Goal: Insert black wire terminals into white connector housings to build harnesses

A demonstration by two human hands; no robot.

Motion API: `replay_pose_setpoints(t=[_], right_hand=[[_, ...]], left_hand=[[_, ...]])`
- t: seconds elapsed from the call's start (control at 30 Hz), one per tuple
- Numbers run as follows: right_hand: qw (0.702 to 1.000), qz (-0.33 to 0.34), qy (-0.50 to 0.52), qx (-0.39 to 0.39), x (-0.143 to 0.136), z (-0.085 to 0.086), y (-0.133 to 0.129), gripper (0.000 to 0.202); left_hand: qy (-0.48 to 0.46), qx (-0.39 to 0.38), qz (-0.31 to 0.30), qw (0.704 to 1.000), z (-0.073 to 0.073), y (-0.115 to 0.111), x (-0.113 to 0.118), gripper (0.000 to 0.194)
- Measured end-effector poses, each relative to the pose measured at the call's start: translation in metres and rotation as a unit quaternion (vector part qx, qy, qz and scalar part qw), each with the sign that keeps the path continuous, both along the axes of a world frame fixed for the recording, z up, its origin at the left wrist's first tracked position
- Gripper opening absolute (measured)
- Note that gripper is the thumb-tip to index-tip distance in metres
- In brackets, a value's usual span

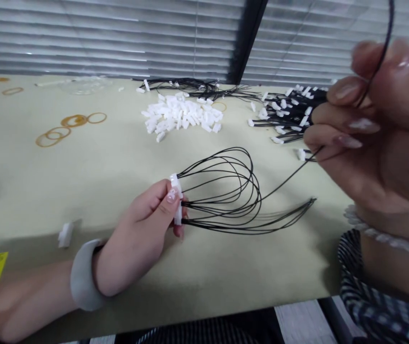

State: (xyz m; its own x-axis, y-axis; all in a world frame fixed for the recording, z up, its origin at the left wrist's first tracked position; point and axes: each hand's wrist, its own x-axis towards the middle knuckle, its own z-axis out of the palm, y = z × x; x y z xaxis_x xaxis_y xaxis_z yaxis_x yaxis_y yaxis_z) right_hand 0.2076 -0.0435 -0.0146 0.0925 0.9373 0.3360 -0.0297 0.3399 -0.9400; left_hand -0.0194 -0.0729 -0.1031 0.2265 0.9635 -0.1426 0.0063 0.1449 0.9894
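Note:
My left hand (154,210) pinches a white plastic connector (177,215) between thumb and fingers, low over the table. From the connector's right side run several thin black wires (233,200); some bend back in loops, others trail right to loose ends. Raised at the upper right, my right hand (387,124) has its fingers closed around one black wire (293,173). That wire stretches from the looped bundle up through the fingers and out past the top of the view. Its end is out of sight.
A heap of white connectors (182,113) lies at the back middle. Black wires (193,87) lie behind it, and wired connectors (290,112) are piled to its right. Rubber bands (73,121) lie at the left, and a single white connector (65,235) near my left wrist. Window blinds (111,36) border the table.

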Motion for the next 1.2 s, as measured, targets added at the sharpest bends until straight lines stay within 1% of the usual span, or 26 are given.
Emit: replay_pose_setpoints(t=[0.03,0.07,0.1,0.13,0.17,0.2,0.23,0.27,0.3,0.33,0.43,0.53,0.73,0.83,1.0,1.07,1.2], right_hand=[[1.000,-0.016,-0.023,0.010,-0.002,-0.001,-0.002,0.020],[0.996,-0.028,-0.073,0.031,-0.006,-0.003,-0.005,0.018],[0.986,-0.032,-0.148,0.063,-0.011,-0.005,-0.008,0.014],[0.966,-0.023,-0.237,0.102,-0.017,-0.008,-0.012,0.010],[0.933,-0.002,-0.331,0.142,-0.023,-0.012,-0.016,0.009],[0.893,0.028,-0.413,0.176,-0.028,-0.016,-0.020,0.009],[0.856,0.056,-0.473,0.202,-0.033,-0.020,-0.023,0.010],[0.827,0.077,-0.510,0.224,-0.036,-0.023,-0.025,0.013],[0.810,0.085,-0.532,0.234,-0.039,-0.027,-0.026,0.017],[0.800,0.087,-0.543,0.238,-0.041,-0.030,-0.026,0.020],[0.793,0.094,-0.552,0.239,-0.042,-0.035,-0.024,0.020],[0.791,0.117,-0.555,0.229,-0.042,-0.037,-0.022,0.017],[0.788,0.134,-0.560,0.220,-0.041,-0.035,-0.022,0.021],[0.778,0.153,-0.563,0.234,-0.040,-0.033,-0.021,0.024],[0.758,0.149,-0.565,0.289,-0.038,-0.033,-0.020,0.032],[0.758,0.149,-0.561,0.298,-0.037,-0.034,-0.020,0.031],[0.762,0.140,-0.560,0.293,-0.038,-0.035,-0.020,0.030]], left_hand=[[-0.001,0.001,-0.001,1.000,0.000,0.000,0.000,0.022],[-0.002,0.002,-0.002,1.000,0.001,0.000,0.000,0.022],[-0.003,0.002,-0.004,1.000,0.002,0.000,0.000,0.022],[-0.003,0.001,-0.009,1.000,0.003,0.000,0.000,0.022],[-0.002,0.000,-0.014,1.000,0.004,0.000,0.001,0.023],[0.001,0.000,-0.021,1.000,0.005,-0.001,0.001,0.023],[0.007,0.002,-0.028,1.000,0.006,-0.001,0.001,0.024],[0.013,0.005,-0.035,0.999,0.008,-0.002,0.001,0.025],[0.019,0.010,-0.042,0.999,0.009,-0.002,0.001,0.026],[0.026,0.013,-0.047,0.998,0.010,-0.003,0.001,0.027],[0.040,0.020,-0.054,0.998,0.012,-0.004,-0.001,0.028],[0.051,0.028,-0.053,0.997,0.012,-0.004,-0.001,0.030],[0.024,0.019,-0.062,0.998,0.010,-0.004,0.000,0.028],[0.023,0.024,-0.066,0.997,0.010,-0.004,0.000,0.027],[0.010,0.013,-0.071,0.997,0.012,-0.004,0.001,0.030],[-0.001,0.003,-0.069,0.998,0.012,-0.004,0.001,0.029],[-0.003,-0.001,-0.066,0.998,0.009,-0.003,0.001,0.027]])
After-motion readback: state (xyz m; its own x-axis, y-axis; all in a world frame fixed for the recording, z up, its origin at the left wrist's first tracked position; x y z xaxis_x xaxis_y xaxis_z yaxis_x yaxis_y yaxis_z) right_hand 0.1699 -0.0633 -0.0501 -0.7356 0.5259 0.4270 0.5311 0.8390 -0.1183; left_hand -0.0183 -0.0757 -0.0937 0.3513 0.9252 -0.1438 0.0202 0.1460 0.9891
